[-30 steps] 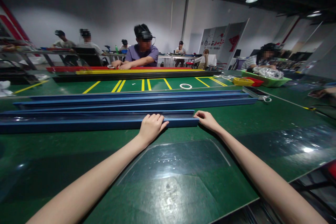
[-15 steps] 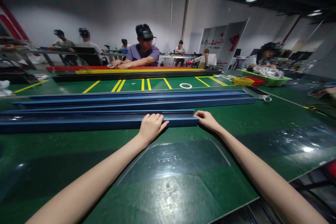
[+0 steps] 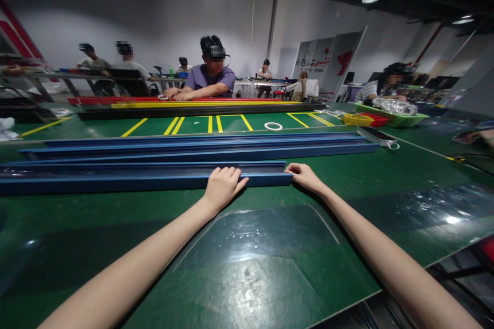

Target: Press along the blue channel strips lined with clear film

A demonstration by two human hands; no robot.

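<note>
A long blue channel (image 3: 116, 185) with raised side walls lies across the green table in front of me. My left hand (image 3: 225, 186) is closed over its near wall close to the right end, fingers bent inside and thumb along the front. At the channel's right end, my right hand (image 3: 304, 176) has its fingers closed in a pinch against the end edge. Whether anything small is between those fingertips is hidden. Just behind, more blue channels (image 3: 309, 153) lie roughly parallel to this one. Clear plastic sheet (image 3: 262, 231) lies flat on the table between my forearms.
Red, yellow (image 3: 208, 105) and black strips lie farther back, before a co-worker (image 3: 210, 79). A white ring (image 3: 273, 126) sits among yellow tape lines. To the right are a phone (image 3: 376, 135), a yellow tray (image 3: 357, 119) and a green basin (image 3: 405, 121) with clear plastic.
</note>
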